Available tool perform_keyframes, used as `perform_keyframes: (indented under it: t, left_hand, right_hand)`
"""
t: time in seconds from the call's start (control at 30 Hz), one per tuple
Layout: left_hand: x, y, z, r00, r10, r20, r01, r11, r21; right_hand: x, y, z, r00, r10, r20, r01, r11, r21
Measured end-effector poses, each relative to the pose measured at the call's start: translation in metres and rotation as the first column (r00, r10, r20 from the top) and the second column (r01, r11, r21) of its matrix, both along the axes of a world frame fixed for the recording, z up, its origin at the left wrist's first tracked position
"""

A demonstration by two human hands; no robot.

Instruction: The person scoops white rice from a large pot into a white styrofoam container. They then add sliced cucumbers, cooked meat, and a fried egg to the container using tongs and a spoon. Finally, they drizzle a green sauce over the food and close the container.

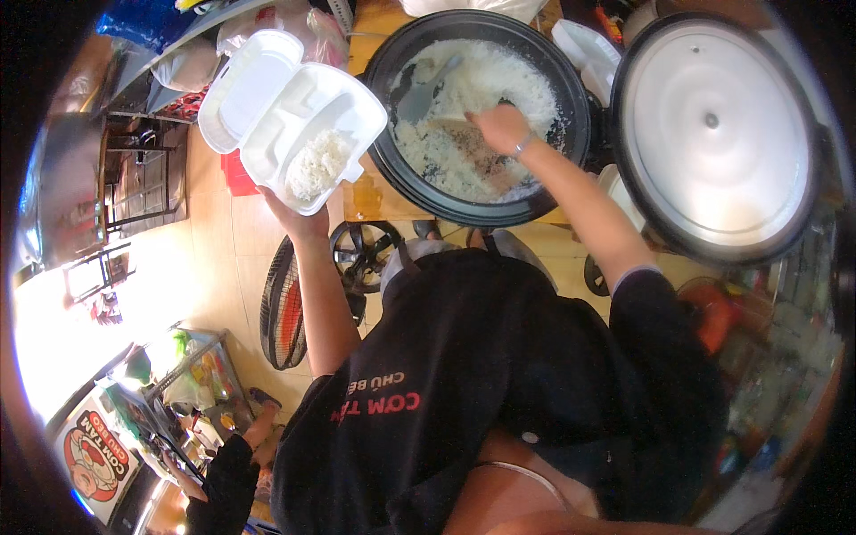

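Note:
My left hand [304,221] holds a white foam clamshell takeaway box [267,144] from below, lid folded back. A mound of white cooked rice [317,165] fills part of its long compartment; the smaller compartments hold nothing. To the right is a large black rice cooker [478,214] with cooked rice [495,67] inside. My right hand [503,128] reaches in over the rice with its fingers curled. Whether it grips a utensil is not clear. A brownish patch [478,150] shows below that hand. A grey rice paddle [421,97] rests in the rice at the left.
The cooker's round metal lid [712,134] stands raised at the right, beside a white foam container [585,50]. A wooden table [368,200] bears the cooker. A fan [284,307] stands on the tiled floor at left. Another person [227,478] is at the lower left, near a stall counter.

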State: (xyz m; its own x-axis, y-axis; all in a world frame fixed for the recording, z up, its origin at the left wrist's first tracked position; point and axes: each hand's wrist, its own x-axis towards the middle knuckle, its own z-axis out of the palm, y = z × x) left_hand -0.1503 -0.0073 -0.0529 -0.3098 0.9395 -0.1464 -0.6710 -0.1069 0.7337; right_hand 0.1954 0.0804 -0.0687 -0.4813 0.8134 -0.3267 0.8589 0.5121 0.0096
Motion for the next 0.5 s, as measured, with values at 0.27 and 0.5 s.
perform_keyframes:
  t: [0.27,0.5]
  left_hand:
    - [0.026,-0.006,0.029,0.978,0.054,-0.202,-0.046,0.998,0.048]
    - [0.026,-0.003,0.004,0.987,-0.100,0.126,0.103,0.994,-0.019]
  right_hand:
    - [-0.060,0.017,-0.042,0.973,0.223,-0.066,-0.228,0.970,-0.087]
    - [-0.014,-0.053,-0.028,0.943,-0.073,-0.324,-0.075,0.904,-0.420]
